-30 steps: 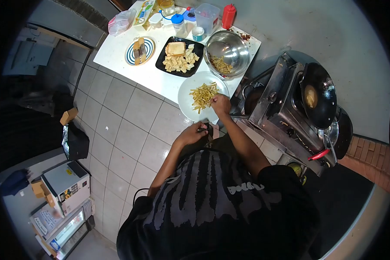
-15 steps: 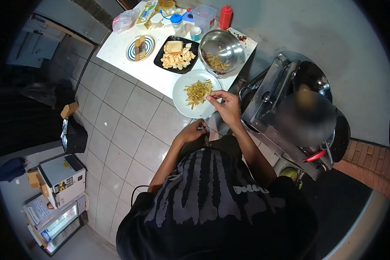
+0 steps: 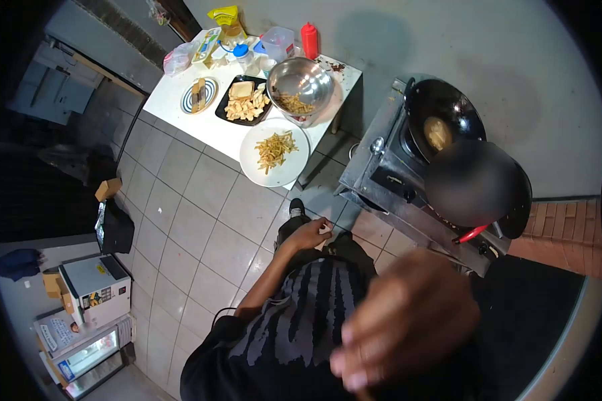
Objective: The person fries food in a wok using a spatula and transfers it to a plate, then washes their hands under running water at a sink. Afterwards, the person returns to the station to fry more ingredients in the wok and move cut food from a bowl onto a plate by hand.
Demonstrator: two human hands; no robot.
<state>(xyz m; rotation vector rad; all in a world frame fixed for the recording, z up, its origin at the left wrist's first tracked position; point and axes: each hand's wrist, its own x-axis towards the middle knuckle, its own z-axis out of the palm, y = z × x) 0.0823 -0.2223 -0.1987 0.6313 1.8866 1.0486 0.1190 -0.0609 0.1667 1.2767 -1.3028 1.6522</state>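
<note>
Large and blurred by motion, my right hand [image 3: 408, 321] is raised close to the camera. Its fingers are pinched together, and the brown tip of what looks like a french fry [image 3: 364, 395] shows below them. My left hand [image 3: 310, 235] hangs in front of my legs, fingers curled; whatever they may hold is too small to make out. Golden french fries [image 3: 274, 151] lie in a pile on a round white plate [image 3: 253, 170] at the table's near corner. Behind it, a steel bowl [image 3: 311, 80] contains more fries.
On the white table [image 3: 180, 130] are a black plate of fried pieces [image 3: 247, 107], a striped plate [image 3: 211, 100], a red squeeze bottle [image 3: 310, 41] and several containers. A stove [image 3: 381, 177] stands to the right with a black wok [image 3: 425, 100] holding food in oil.
My right hand has gone from the plate of fries up toward the camera. My left hand has dropped a little lower. The view has shifted, showing the wok and floor more fully.
</note>
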